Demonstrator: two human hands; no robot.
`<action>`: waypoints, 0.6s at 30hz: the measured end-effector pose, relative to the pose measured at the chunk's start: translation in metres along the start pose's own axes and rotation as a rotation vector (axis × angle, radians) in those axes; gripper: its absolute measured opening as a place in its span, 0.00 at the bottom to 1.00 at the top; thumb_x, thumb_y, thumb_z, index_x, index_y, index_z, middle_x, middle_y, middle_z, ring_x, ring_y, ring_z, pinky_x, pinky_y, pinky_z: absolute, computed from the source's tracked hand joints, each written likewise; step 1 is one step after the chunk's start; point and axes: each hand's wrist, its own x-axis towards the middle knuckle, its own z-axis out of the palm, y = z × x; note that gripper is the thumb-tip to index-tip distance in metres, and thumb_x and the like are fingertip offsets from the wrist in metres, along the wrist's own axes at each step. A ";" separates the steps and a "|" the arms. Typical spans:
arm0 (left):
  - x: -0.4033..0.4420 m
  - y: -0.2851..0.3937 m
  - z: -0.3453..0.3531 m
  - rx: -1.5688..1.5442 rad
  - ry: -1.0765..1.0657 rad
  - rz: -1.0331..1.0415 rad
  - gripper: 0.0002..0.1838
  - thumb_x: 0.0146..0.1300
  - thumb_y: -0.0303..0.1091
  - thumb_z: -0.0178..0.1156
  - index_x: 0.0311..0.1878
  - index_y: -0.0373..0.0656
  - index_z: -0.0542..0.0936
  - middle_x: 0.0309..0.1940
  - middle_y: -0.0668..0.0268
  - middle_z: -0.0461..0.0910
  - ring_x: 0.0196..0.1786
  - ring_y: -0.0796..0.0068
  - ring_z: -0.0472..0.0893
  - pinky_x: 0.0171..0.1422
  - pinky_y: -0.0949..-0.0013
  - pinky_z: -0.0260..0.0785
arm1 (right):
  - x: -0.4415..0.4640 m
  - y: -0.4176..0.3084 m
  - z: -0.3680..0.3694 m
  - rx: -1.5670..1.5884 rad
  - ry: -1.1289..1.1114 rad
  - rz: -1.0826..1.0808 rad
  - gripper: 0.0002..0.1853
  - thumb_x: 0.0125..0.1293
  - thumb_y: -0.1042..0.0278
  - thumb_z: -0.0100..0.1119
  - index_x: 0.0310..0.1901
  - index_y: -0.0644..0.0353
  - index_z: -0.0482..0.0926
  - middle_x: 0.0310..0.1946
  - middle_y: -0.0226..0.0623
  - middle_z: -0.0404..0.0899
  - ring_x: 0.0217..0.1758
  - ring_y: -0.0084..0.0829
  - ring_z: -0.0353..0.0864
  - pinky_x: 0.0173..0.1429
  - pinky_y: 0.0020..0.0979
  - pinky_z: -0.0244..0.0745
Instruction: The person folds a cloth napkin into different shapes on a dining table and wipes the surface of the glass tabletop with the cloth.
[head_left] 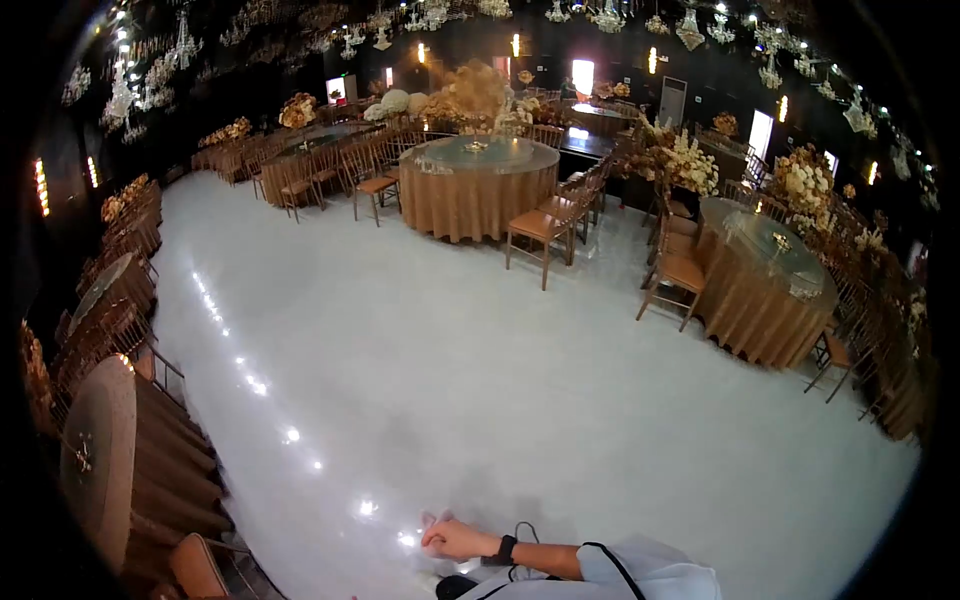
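Note:
My right hand reaches in from the bottom edge across the front of my body, a dark band around its wrist. Its fingers are loosely curled and slightly blurred, and I make out nothing in them. A thin black cord loops beside the wrist. Behind it is a pale, loose sleeve with a dark stripe. The hand is above the glossy white floor, close to bright light reflections. My left hand does not show.
A round table with a gold cloth stands ahead, chairs around it. Another round table is at the right, and one at the near left with a chair. Flower arrangements and chandeliers fill the dark hall.

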 end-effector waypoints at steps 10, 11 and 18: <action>0.135 -0.026 0.013 -0.748 -0.098 0.268 0.13 0.66 0.35 0.59 0.41 0.31 0.78 0.35 0.48 0.78 0.35 0.56 0.78 0.33 0.59 0.68 | 0.117 -0.128 0.028 0.358 -0.164 -0.282 0.18 0.63 0.79 0.48 0.53 0.58 0.79 0.41 0.40 0.83 0.40 0.31 0.80 0.47 0.30 0.73; 0.146 -0.027 0.013 -0.844 -0.131 0.202 0.13 0.65 0.35 0.59 0.41 0.31 0.77 0.33 0.49 0.78 0.32 0.61 0.77 0.32 0.62 0.67 | 0.128 -0.129 0.030 0.407 -0.122 -0.310 0.19 0.61 0.78 0.49 0.54 0.57 0.79 0.38 0.39 0.83 0.36 0.29 0.78 0.42 0.30 0.72; 0.226 -0.074 0.010 -0.867 -0.075 0.084 0.14 0.68 0.36 0.56 0.34 0.31 0.75 0.22 0.52 0.71 0.26 0.65 0.69 0.30 0.62 0.62 | 0.235 -0.145 0.018 0.295 -0.326 -0.003 0.29 0.57 0.79 0.47 0.63 0.55 0.71 0.49 0.42 0.79 0.46 0.34 0.78 0.52 0.29 0.71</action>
